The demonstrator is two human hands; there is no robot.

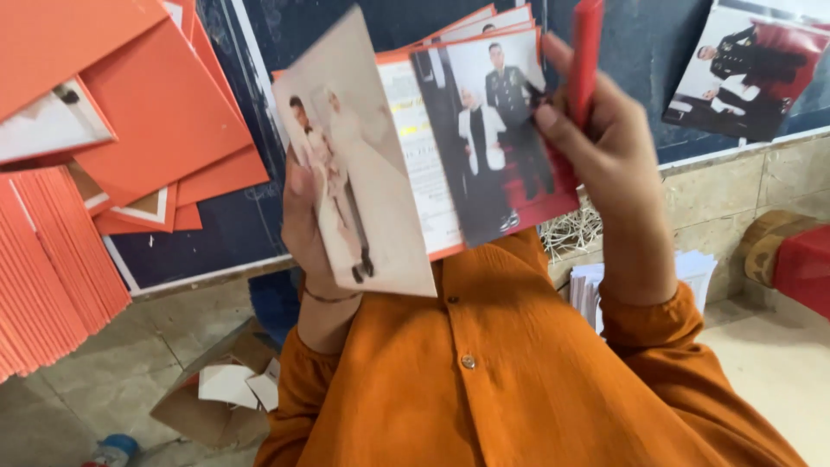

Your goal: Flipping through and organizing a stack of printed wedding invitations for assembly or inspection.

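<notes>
While orange cards (130, 112) pile up, beige tiled floor (104, 372) lies beneath.

Orange cards (164, 112) lie fanned at upper left, well left of the fingers, above a dense orange stack (52, 268) at the left edge. A torn cardboard box (216, 398) and a bottle cap (117, 447) sit on the tiled floor (104, 363) below them. Right of the fingers: shredded paper (571, 232), a white paper stack (700, 268), a photo print (752, 69).
</notes>
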